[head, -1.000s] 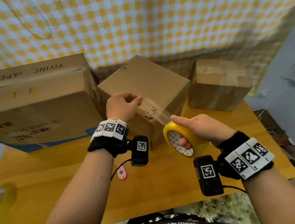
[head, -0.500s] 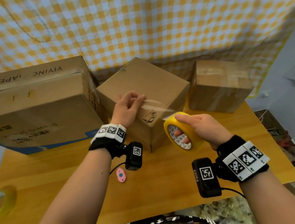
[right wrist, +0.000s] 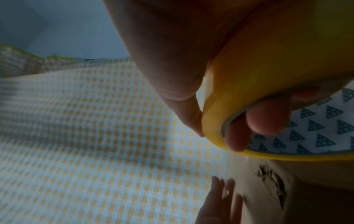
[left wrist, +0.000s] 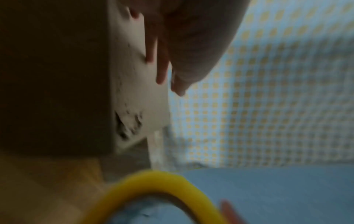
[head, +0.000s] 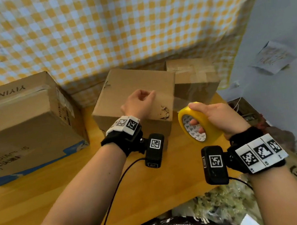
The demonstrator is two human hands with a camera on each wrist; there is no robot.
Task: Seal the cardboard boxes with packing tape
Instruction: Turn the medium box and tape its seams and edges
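Left hand (head: 139,102) fingers straight on middle box (head: 134,87), right hand (head: 219,117) fingers curled through tape roll (head: 193,123)

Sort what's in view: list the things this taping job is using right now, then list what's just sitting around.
In use:
- tape roll, held by the right hand
- tape strip, stretched from the roll over the middle box
- middle box, under the left hand

Sitting around:
- big box
- taped box
- table
- checked cloth

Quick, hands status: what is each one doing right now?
Left hand: on the middle box; grip on the tape end cannot be told.
Right hand: grips the yellow tape roll.
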